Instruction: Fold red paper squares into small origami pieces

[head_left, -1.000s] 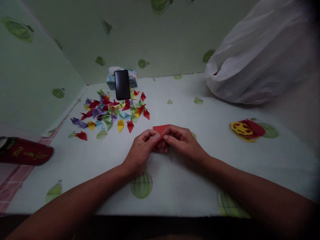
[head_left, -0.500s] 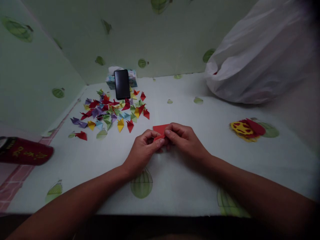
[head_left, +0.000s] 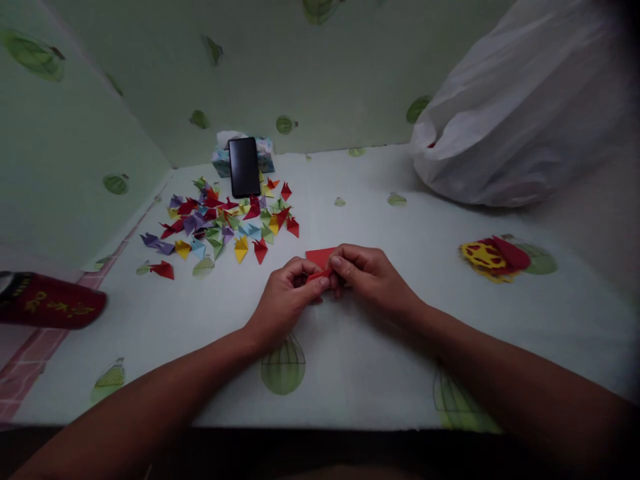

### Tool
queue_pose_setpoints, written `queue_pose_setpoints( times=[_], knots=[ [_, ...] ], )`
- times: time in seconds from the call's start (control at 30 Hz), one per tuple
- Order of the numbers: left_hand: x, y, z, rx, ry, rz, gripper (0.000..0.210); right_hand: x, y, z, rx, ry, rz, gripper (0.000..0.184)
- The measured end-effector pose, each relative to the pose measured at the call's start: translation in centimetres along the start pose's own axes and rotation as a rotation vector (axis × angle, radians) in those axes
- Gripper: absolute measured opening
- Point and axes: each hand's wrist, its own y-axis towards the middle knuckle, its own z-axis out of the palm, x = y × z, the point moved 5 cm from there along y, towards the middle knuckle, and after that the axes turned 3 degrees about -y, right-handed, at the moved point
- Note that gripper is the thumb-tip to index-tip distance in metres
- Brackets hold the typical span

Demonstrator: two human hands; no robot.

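Between my two hands is a small folded piece of red paper [head_left: 319,274], mostly covered by fingers. My left hand [head_left: 287,297] pinches it at its left end, the thumb lying along the near side. With thumb and forefinger, my right hand [head_left: 373,277] pinches its right end. Just behind the fingers shows a flat orange-red paper edge [head_left: 318,256]; whether it belongs to the same piece I cannot tell. To the far left of my hands lies a pile of folded paper cranes [head_left: 215,223] in red, yellow, purple, blue and green.
A black phone [head_left: 244,167] leans on a tissue box [head_left: 267,153] behind the cranes. At the left edge lies a red can [head_left: 60,301]. Yellow and red paper cut-outs [head_left: 493,257] are on the right, below a large white plastic bag [head_left: 505,127].
My right fingertips have shifted very slightly at the red paper. Both hands keep their pinch, and everything else on the table stays where it was.
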Motion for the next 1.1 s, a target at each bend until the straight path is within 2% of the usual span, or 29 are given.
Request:
queue_pose_setpoints(
  times=[0.2, 0.47, 0.73, 0.87, 0.97, 1.1],
  knots=[
    [0.1, 0.1, -0.1, -0.024, -0.078, -0.021, 0.020, -0.3, 0.2, 0.2, 0.033, 0.135, 0.038, 0.013],
    [-0.3, 0.0, -0.5, -0.089, -0.024, 0.042, 0.022, -0.8, 0.2, 0.4, 0.052, 0.137, 0.069, 0.010],
    [0.2, 0.1, 0.2, -0.045, -0.222, -0.030, 0.021, -0.8, 0.1, 0.8, 0.073, 0.187, 0.085, 0.010],
    [0.5, 0.2, 0.3, -0.030, -0.249, -0.075, 0.023, -0.7, 0.1, 0.8, 0.090, 0.221, 0.087, 0.010],
    [0.3, 0.3, 0.0, -0.027, -0.148, -0.039, 0.022, -0.7, 0.1, 0.7, 0.084, 0.185, 0.087, 0.010],
    [-0.9, 0.2, -0.8, -0.106, 0.199, 0.163, 0.012, -0.6, 0.1, 0.4, 0.044, 0.116, 0.090, 0.012]
  ],
)
